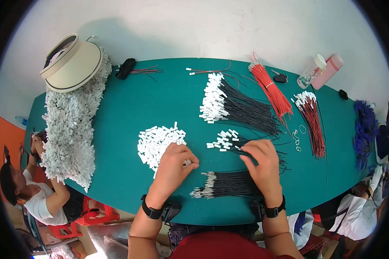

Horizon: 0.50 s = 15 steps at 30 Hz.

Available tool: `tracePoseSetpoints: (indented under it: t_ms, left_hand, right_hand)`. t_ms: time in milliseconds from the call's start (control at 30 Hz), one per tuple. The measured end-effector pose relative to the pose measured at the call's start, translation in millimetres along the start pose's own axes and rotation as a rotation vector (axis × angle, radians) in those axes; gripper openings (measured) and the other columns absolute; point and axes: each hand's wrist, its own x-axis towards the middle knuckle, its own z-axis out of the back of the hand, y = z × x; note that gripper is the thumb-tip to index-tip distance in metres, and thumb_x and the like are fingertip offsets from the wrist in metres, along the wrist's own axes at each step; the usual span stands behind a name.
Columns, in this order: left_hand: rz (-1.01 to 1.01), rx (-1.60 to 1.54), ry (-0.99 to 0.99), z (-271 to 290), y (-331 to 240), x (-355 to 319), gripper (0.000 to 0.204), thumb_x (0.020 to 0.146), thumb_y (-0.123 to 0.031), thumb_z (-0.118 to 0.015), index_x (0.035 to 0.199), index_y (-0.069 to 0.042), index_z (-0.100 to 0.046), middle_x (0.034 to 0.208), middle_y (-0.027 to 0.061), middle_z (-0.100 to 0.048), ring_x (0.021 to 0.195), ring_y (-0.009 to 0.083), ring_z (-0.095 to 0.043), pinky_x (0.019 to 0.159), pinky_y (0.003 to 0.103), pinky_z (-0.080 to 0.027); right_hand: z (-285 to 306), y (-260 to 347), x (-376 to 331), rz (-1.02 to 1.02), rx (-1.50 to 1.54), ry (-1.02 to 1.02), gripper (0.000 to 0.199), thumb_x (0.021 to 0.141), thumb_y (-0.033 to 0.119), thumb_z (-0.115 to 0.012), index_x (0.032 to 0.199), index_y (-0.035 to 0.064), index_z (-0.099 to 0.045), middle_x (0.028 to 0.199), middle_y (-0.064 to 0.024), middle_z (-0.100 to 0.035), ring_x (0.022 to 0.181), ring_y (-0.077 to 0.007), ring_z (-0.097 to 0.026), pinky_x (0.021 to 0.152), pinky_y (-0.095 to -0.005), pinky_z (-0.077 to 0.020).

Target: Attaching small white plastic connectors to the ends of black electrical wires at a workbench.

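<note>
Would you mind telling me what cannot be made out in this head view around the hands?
- Whether the left hand pinches a connector from the white connector pile: its fingertips are hidden under its back.
- Which wire of the black wire bundle the right hand grips: fingers cover it.
- The metal wire tips: too small.
- The blue bundle: bent and dimmed at the fisheye rim.

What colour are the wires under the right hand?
Black wires, with bare metal tips at their left ends; head view shows them best.

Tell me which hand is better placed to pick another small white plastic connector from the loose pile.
Left, probably: the left hand already rests against the pile of small white plastic connectors, while the right hand lies on black wires.
</note>
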Motion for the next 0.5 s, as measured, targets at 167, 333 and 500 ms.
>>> tracePoseSetpoints:
  t_ms: [167,333,500]
  left_hand:
    - [-0.027,0.107,0.145,0,1,-2,0.019,0.071,0.0,-0.081,0.087,-0.009,-0.076,0.085,0.0052,-0.064,0.086,0.0274,-0.055,0.083,0.039,-0.05]
    - [-0.039,0.07,0.148,-2,0,0,0.016,0.074,0.0,-0.08,0.087,-0.006,-0.075,0.085,0.0052,-0.065,0.084,0.0248,-0.056,0.081,0.037,-0.05]
    - [0.332,-0.416,0.139,-2,-10,2,0.01,0.085,0.0,-0.077,0.094,-0.002,-0.075,0.09,0.0059,-0.071,0.081,0.0169,-0.065,0.074,0.029,-0.054]
  right_hand:
    - [-12,2,-16,0.043,0.221,0.454,0.015,0.08,0.007,-0.077,0.093,0.0022,-0.072,0.095,-0.0083,-0.068,0.09,-0.0284,-0.063,0.079,-0.0385,-0.0528]
    - [-23,7,-21,0.038,0.204,0.555,0.012,0.082,0.01,-0.076,0.09,0.0026,-0.071,0.091,-0.0076,-0.067,0.087,-0.0291,-0.062,0.078,-0.0391,-0.0528]
    - [-22,4,-20,0.055,0.24,0.536,0.009,0.083,0.009,-0.076,0.087,0.0022,-0.071,0.086,-0.0068,-0.069,0.084,-0.0284,-0.064,0.075,-0.0379,-0.0536]
